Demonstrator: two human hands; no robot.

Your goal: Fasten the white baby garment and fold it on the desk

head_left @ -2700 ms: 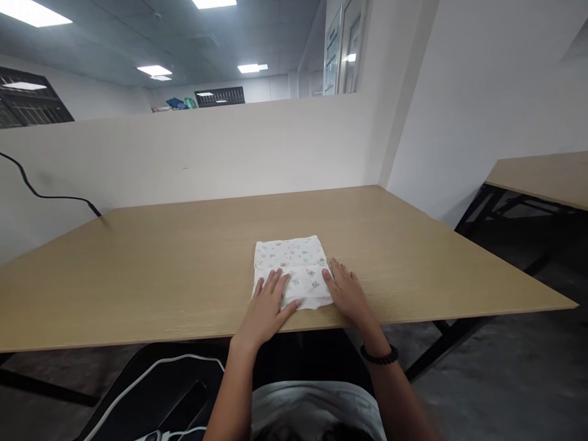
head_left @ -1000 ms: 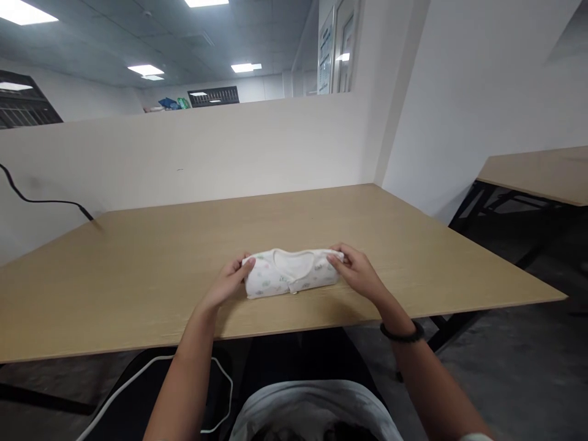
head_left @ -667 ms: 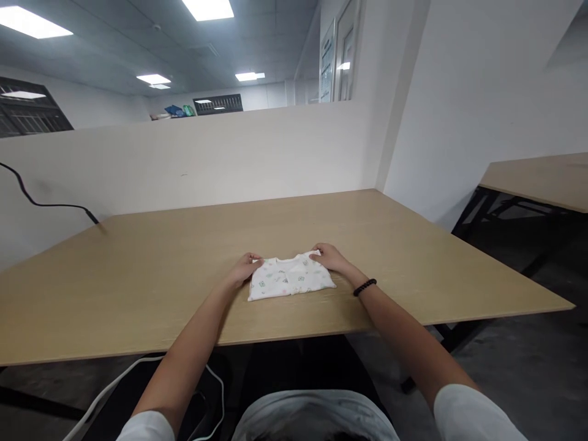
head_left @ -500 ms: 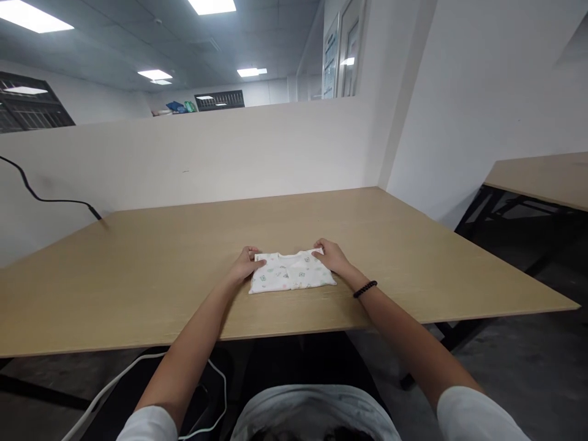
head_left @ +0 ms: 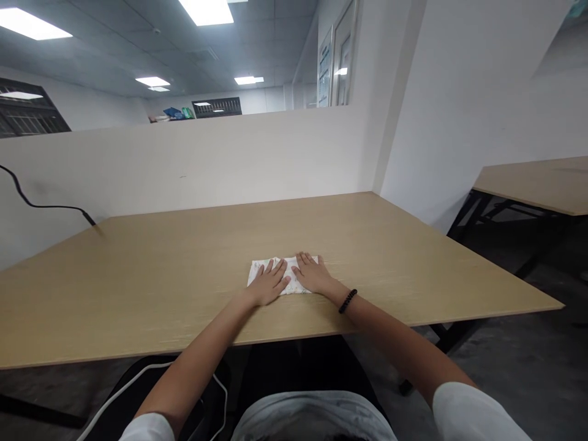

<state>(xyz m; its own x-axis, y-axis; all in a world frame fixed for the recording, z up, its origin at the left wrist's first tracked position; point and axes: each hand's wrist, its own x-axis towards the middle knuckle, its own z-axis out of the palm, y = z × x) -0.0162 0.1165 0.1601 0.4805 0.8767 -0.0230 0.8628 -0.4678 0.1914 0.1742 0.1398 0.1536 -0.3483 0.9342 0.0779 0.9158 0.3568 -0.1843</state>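
A folded white garment with a small print (head_left: 290, 284) lies flat near the front edge of the wooden table (head_left: 184, 263). My left hand (head_left: 270, 283) rests palm down on its left and middle part, fingers stretched out. On the right part lies my right hand (head_left: 312, 273), also flat with the fingers extended. Between the two hands a strip of the printed cloth shows; much of the rest is covered. A dark beaded bracelet (head_left: 348, 301) is on my right wrist.
A white partition wall (head_left: 257, 156) rises behind the table. At the left a black cable (head_left: 55, 206) runs down to the table edge. Another table (head_left: 537, 180) stands at the right. A white cord (head_left: 124, 384) hangs below the front edge.
Both hands have let go of the garment's upper corners and moved inward. They now lie flat on top of it. The view has shifted slightly.
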